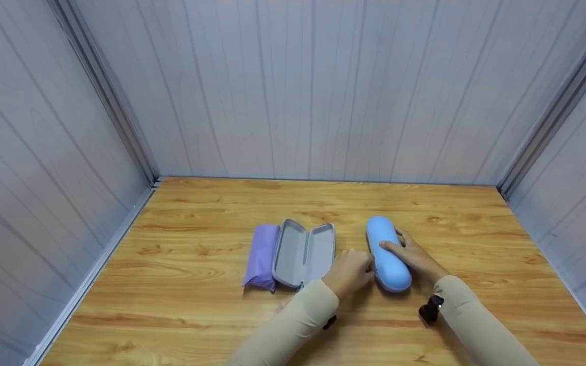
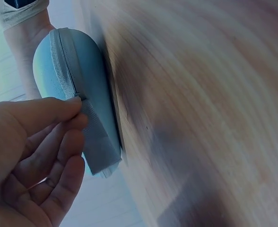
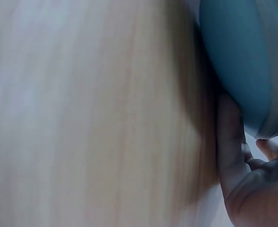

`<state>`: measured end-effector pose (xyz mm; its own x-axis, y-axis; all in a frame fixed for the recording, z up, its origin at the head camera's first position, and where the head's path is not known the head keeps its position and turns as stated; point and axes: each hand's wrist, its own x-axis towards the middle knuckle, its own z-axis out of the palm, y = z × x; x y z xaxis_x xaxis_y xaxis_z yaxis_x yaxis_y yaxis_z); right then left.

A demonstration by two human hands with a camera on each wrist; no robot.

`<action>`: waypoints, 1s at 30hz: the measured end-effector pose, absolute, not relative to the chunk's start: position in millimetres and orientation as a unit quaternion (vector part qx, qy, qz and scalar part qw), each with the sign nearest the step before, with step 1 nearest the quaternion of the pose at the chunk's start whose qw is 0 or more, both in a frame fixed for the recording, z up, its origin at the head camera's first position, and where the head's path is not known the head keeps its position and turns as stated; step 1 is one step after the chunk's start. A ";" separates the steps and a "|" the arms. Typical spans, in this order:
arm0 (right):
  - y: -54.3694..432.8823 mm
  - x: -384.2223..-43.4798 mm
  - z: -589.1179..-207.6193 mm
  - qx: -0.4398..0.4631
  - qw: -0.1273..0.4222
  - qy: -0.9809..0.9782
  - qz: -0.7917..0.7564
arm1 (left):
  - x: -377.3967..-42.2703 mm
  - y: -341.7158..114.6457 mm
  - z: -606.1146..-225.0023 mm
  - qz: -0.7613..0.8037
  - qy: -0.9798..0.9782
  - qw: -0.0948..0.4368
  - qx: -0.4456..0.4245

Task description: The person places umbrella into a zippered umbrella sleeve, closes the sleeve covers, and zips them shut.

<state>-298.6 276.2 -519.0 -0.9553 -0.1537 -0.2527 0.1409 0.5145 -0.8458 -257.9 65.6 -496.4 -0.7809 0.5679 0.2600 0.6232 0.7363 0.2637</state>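
Note:
A blue zippered hard case (image 1: 382, 254), long with rounded ends, lies closed on the table in the head view. My left hand (image 1: 350, 270) is at its left side; in the left wrist view the thumb and index finger pinch the zipper pull (image 2: 78, 97) on the seam. A fabric hinge or tab strip (image 2: 100, 146) shows just beyond those fingers. My right hand (image 1: 417, 255) holds the case from the right, thumb across the top. The right wrist view has its fingers (image 3: 230, 137) low against the case wall, close over the tabletop.
An open grey case (image 1: 293, 254) lies left of my left hand, both halves facing up. Beside it is a purple pouch (image 1: 262, 254). The wooden table (image 1: 191, 315) is bounded by white panel walls (image 1: 293, 91) at the back and sides.

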 end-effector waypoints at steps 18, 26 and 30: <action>273.1 -292.3 -513.6 0.013 0.142 0.854 -0.500 | -243.9 48.1 -470.0 -0.201 -0.921 0.063 -0.329; 275.3 -289.3 -513.9 0.001 0.107 0.860 -0.499 | -240.0 31.0 -453.9 -0.238 -0.905 0.079 -0.343; 275.1 -285.8 -510.0 0.002 0.090 0.863 -0.497 | -240.6 17.3 -449.3 -0.255 -0.899 0.098 -0.343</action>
